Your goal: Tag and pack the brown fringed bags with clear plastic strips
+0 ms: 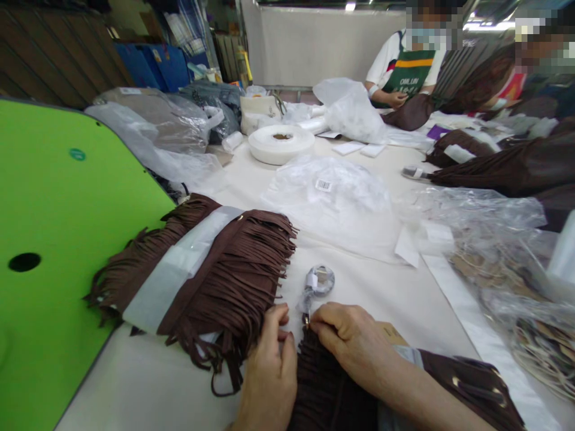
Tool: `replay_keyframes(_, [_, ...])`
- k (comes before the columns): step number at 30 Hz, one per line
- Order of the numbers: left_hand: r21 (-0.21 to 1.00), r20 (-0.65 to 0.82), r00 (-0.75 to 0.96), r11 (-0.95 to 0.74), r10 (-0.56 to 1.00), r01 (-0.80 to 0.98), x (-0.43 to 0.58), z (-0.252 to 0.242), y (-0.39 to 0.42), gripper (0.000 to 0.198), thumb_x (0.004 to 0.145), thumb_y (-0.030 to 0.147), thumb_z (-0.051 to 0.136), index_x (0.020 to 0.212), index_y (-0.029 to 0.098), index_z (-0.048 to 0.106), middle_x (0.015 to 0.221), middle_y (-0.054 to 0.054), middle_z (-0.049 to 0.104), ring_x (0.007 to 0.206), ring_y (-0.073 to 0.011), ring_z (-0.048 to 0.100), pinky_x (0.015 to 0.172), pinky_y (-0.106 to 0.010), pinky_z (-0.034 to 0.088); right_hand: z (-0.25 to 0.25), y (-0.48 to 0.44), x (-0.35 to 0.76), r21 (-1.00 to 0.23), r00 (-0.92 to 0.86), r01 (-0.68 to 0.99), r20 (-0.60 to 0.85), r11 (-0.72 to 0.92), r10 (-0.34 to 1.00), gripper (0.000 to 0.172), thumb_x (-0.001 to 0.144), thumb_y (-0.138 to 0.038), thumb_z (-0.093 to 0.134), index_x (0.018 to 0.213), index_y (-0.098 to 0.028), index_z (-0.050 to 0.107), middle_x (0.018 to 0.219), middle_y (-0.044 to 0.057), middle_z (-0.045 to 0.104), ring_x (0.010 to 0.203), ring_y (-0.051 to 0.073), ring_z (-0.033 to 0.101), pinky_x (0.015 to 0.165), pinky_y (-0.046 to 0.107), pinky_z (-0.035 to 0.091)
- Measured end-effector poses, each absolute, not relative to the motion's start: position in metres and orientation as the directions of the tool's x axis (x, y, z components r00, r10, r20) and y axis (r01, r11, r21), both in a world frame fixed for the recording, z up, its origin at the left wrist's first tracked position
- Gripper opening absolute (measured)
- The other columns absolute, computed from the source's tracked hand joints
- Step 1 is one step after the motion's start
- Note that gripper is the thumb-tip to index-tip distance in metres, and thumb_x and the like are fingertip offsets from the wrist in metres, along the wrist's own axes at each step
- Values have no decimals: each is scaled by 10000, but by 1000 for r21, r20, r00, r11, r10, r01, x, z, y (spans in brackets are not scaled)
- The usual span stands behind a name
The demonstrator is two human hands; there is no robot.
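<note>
My right hand (353, 341) is closed, thumb and forefinger pinching at a small metal clasp (306, 321) at the edge of a dark brown fringed bag (327, 389). Past the clasp lies a ring wrapped in clear plastic (324, 280), joined to it by a plastic-covered piece. My left hand (272, 371) rests loosely curled beside the fringe, fingers apart, with nothing visible in it. Left of it lies another brown fringed bag (233, 263), with a pale wrapping band (179, 269) across it. My right forearm covers part of the nearer bag.
A bright green panel (58, 209) borders the left side. Beyond the bags are a clear plastic bag with a barcode (336, 203) and a white tape roll (281, 143). Plastic-wrapped cords (539, 353) lie at right. A co-worker in a green apron (408, 69) handles a brown bag across the table.
</note>
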State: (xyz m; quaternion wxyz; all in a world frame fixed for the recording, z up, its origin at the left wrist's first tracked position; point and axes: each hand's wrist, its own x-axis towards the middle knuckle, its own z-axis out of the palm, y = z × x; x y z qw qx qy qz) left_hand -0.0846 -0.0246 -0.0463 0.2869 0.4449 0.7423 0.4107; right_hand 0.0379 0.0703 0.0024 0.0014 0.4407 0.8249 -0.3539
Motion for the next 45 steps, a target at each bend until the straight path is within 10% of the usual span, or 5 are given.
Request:
replay_keyframes(9, [630, 201, -259, 78, 945, 773, -75, -41, -13, 245, 866, 134, 311, 803, 193, 540, 844, -61, 627, 746, -164, 647, 704, -290, 548, 0, 70, 38, -580, -610, 727, -296, 369, 735, 214, 839, -190, 480, 685, -183, 628, 645, 10, 635, 610, 131, 564, 564, 225, 326])
replay_keyframes(31, [205, 476, -181, 92, 861, 974, -80, -56, -25, 184, 823, 67, 303, 865, 166, 452, 841, -98, 642, 690, -198, 665, 551, -291, 543, -7, 62, 42, -582, -689, 614, -65, 533, 722, 165, 859, -139, 442, 797, -195, 584, 782, 23, 540, 695, 145, 537, 630, 249, 402])
replay_keyframes(45, [452, 370, -330, 142, 868, 881, -74, -43, -15, 259, 809, 103, 359, 1008, 190, 499, 818, -54, 680, 705, -189, 674, 569, -281, 539, -5, 61, 41, -552, -692, 620, -49, 558, 720, 155, 859, -140, 442, 784, -188, 568, 778, 16, 544, 687, 132, 539, 624, 242, 394])
